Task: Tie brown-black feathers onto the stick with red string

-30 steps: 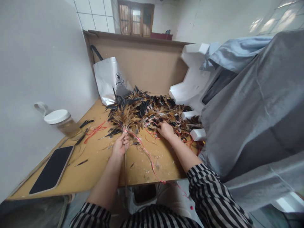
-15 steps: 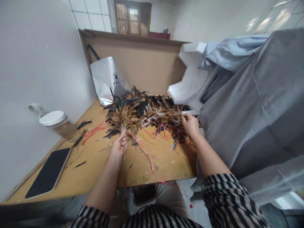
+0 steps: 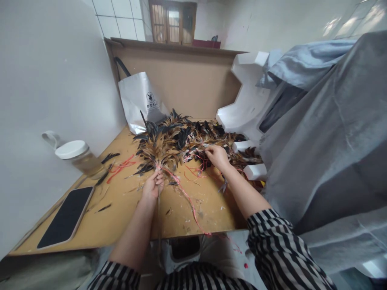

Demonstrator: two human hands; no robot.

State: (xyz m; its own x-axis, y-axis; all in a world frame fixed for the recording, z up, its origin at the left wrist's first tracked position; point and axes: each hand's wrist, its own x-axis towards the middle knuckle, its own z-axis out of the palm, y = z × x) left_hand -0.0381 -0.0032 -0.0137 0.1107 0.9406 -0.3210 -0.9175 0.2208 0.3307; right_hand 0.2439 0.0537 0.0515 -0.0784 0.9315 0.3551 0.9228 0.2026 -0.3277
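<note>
My left hand (image 3: pixel 153 186) is closed around the thin stick of a feather duster (image 3: pixel 159 150), just below its brown and black feathers. A pink string (image 3: pixel 188 197) runs from the feathers' base across the table and over the front edge. At the loose feathers (image 3: pixel 198 141) on the right, my right hand (image 3: pixel 218 157) has its fingers pinched together; whatever lies between them is too small to make out. Tangled pink strings (image 3: pixel 198 171) lie beside that hand. Small scissors (image 3: pixel 223 186) rest below it, partly behind my right forearm.
On the left of the wooden table (image 3: pixel 181 217) are a phone (image 3: pixel 66 217), a lidded jar (image 3: pixel 84 159) and red string pieces (image 3: pixel 121 167). A silver bag (image 3: pixel 140 100) leans at the back. White foam (image 3: pixel 242 100) and grey cloth (image 3: pixel 326 141) border the right side.
My right hand has moved left across the loose feathers, from their right end toward the middle. My left hand keeps its hold on the feather duster. The view has shifted slightly.
</note>
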